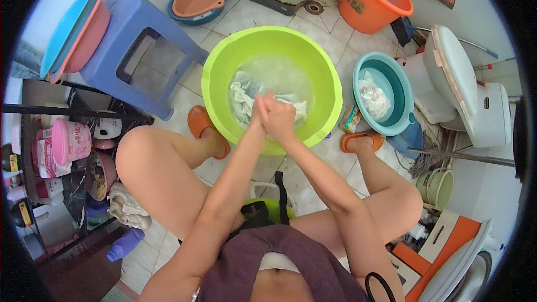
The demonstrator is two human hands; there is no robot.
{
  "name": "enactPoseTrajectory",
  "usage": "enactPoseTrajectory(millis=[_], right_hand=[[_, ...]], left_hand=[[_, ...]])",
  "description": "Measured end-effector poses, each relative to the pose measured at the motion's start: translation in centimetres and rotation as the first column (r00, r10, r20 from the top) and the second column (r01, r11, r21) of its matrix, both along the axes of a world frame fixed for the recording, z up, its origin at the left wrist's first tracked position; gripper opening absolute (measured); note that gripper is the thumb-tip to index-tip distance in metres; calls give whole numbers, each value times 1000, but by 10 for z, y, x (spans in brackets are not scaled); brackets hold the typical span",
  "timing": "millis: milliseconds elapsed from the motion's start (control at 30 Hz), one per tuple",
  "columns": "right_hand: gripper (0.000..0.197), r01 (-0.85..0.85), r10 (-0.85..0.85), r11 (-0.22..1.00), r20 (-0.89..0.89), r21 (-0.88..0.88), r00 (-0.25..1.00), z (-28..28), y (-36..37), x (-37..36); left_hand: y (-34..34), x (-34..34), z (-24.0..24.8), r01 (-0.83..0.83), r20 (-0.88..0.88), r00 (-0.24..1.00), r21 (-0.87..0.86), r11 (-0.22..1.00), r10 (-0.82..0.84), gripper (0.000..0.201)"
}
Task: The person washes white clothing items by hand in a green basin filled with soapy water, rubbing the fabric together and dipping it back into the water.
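Observation:
In front of me a large lime-green basin on the floor holds cloudy, sudsy water and pale wet cloth. Over the cloth, near the basin's close side, my two hands are pressed together. My left hand is closed against my right hand, whose fingers are curled in. Whatever lies between them is hidden. The cloth spreads out on both sides of my hands, partly under the water.
To the right a teal basin holds white cloth, with a small packet beside it. An orange bucket and a toilet stand beyond. On the left are a blue stool and a crowded shelf.

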State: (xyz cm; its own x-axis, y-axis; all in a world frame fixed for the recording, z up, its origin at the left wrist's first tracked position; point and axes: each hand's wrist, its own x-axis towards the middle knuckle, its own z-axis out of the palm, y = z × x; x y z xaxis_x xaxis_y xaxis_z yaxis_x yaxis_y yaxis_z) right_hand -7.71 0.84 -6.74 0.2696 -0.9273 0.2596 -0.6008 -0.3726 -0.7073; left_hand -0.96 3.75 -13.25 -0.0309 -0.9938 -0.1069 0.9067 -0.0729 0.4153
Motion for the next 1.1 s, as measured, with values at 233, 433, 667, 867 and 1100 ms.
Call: enactPoseTrajectory(millis=[233, 433, 667, 867, 1100], right_hand=[[41, 22, -42, 892, 34, 452, 999, -62, -74, -62], [45, -26, -161, 677, 183, 735, 970, -76, -103, -50], [34, -315, -185, 570, 492, 759, 851, -129, -156, -42], [25, 214, -225, 893, -20, 397, 974, -200, -107, -23], [24, 187, -38, 923, -407, 335, 913, -230, -108, -49]], left_hand=[[-38, 18, 26, -120, 502, 826, 601, 790, -256, 35], [-63, 53, -37, -159, 572, 785, 557, 815, -238, 30], [-109, 66, -70, -171, 669, 712, 462, 871, -215, 22], [-72, 30, -148, -361, 857, -446, 91, 928, -257, 18], [-97, 28, -160, -238, 422, 900, 685, 688, -110, 30]])
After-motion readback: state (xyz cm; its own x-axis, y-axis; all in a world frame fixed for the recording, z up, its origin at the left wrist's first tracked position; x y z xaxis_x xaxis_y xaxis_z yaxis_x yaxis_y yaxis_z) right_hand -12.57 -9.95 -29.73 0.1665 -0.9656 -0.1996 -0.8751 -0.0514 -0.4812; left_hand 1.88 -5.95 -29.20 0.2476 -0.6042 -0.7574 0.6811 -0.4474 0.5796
